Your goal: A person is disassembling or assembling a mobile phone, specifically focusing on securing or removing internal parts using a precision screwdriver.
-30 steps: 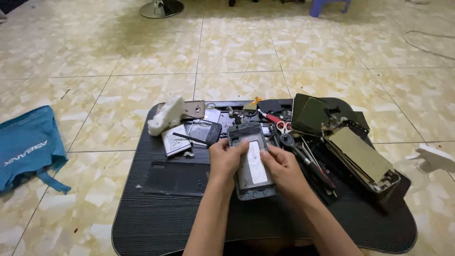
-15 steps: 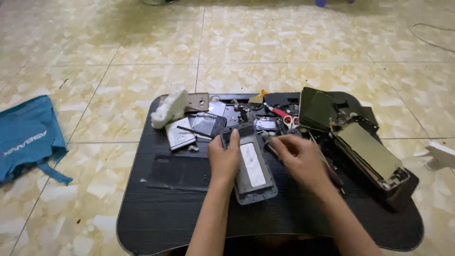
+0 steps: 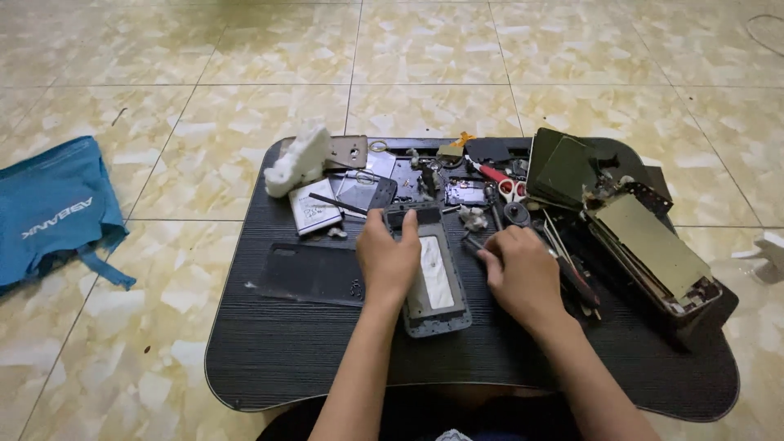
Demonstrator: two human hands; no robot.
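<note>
An opened phone [image 3: 437, 282] lies face down in the middle of a black lap table [image 3: 294, 359], its back removed and a pale battery showing. My left hand [image 3: 388, 261] grips its left edge, fingers curled over the top corner. Just right of the phone, my right hand [image 3: 523, 273] has its fingers curled around a thin dark tool [image 3: 469, 241], whose tip sticks out toward the phone.
A dark back cover [image 3: 314, 273] lies left of the phone. Behind it are a loose battery [image 3: 314, 216], a white rag [image 3: 298, 159], red-handled scissors [image 3: 498, 175] and small parts. Stacked phone frames [image 3: 653, 245] fill the right side. A blue bag [image 3: 53, 212] lies on the tiled floor.
My right hand has left the phone's face and moved right to the tools beside it. My left hand has stayed on the phone's left edge. The camera has tilted slightly.
</note>
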